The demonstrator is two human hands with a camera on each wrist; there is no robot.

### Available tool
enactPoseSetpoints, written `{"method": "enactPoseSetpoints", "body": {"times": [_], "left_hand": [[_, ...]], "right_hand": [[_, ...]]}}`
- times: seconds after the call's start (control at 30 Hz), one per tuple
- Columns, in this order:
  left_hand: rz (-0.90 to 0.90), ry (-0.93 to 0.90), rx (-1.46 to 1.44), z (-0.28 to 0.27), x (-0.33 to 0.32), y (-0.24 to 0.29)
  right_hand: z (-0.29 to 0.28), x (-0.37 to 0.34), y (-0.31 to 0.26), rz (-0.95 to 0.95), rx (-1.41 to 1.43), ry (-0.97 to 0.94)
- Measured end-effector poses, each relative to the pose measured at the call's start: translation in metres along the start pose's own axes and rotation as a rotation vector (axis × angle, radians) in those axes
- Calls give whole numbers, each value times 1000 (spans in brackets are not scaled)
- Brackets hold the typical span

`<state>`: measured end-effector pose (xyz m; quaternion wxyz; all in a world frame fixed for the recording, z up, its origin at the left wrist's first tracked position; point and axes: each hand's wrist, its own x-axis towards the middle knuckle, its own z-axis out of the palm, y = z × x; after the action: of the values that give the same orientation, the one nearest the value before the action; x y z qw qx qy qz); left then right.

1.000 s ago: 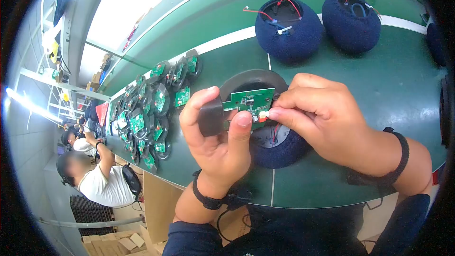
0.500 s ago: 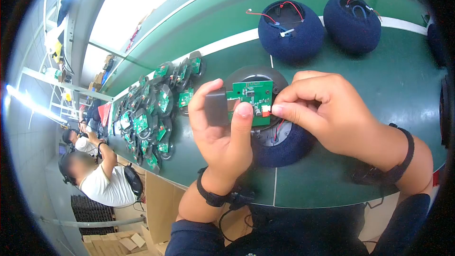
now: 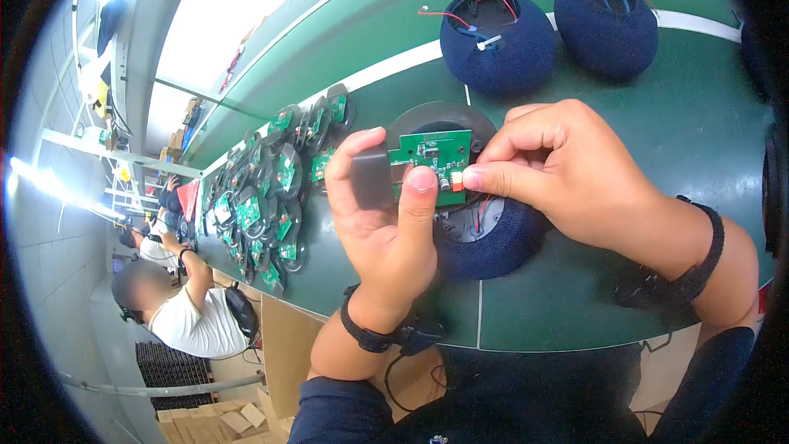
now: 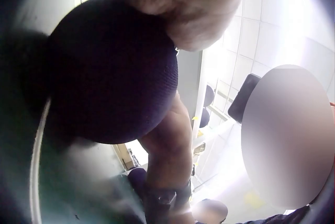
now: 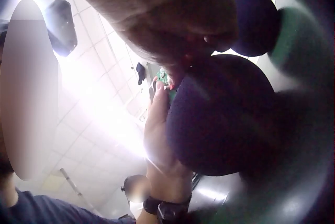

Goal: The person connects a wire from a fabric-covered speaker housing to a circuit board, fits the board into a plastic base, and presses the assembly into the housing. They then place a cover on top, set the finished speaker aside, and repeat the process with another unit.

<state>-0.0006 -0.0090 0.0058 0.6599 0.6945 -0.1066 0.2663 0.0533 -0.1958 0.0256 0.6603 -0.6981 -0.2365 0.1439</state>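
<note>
In the head view a green circuit board (image 3: 436, 148), fixed to a black round part, is held above the table by the left hand (image 3: 382, 230), thumb on its front and fingers behind the black edge. The right hand (image 3: 567, 177) pinches a small white and red connector (image 3: 458, 180) at the board's right edge. Below them lies a navy fabric-covered round body (image 3: 493, 251) with red wires inside. This dark body (image 4: 112, 72) fills much of the left wrist view. The right wrist view shows the same body (image 5: 222, 114) under the right hand.
Two navy round bodies (image 3: 497, 49) (image 3: 608, 29) with loose wires stand at the back of the green table (image 3: 575, 304). Several circuit boards on black parts (image 3: 251, 210) are heaped to the left. Another person in a white shirt (image 3: 201, 321) sits at the far left.
Both hands and the board appear slightly higher in the head view, along with the objects on the table. The left hand's hold and the right hand's pinch look much the same.
</note>
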Motion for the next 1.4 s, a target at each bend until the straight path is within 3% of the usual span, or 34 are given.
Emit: {"method": "enactPoseSetpoints", "body": {"times": [0.27,0.37,0.43,0.6,0.67,0.73,1.07,1.17,1.27,1.33,1.4], "left_hand": [[28,-27,37,-3,3,-1],[-31,11,-53,-3,6,-6],[-65,24,-61,-4,11,-4],[-137,-13,-252,-9,17,-7],[-124,3,-305,-14,18,-14],[-171,-68,-329,-16,20,-17],[-275,-178,-375,-22,23,-15],[-212,-250,-393,-20,23,-15],[-72,-186,-322,-16,21,-20],[-46,-148,-216,-22,20,-15],[392,-203,363,-31,26,-14]], "right_hand": [[-1,3,-1,-17,-2,-30],[-5,8,-2,58,46,-115],[-8,8,2,-44,99,-15],[-2,14,22,-84,210,40],[10,15,19,-225,311,168],[5,13,15,-202,248,50],[12,11,24,-218,271,100],[8,10,19,-190,212,56],[16,8,13,-141,207,111],[12,5,22,-219,59,143],[12,3,23,-286,3,185]]}}
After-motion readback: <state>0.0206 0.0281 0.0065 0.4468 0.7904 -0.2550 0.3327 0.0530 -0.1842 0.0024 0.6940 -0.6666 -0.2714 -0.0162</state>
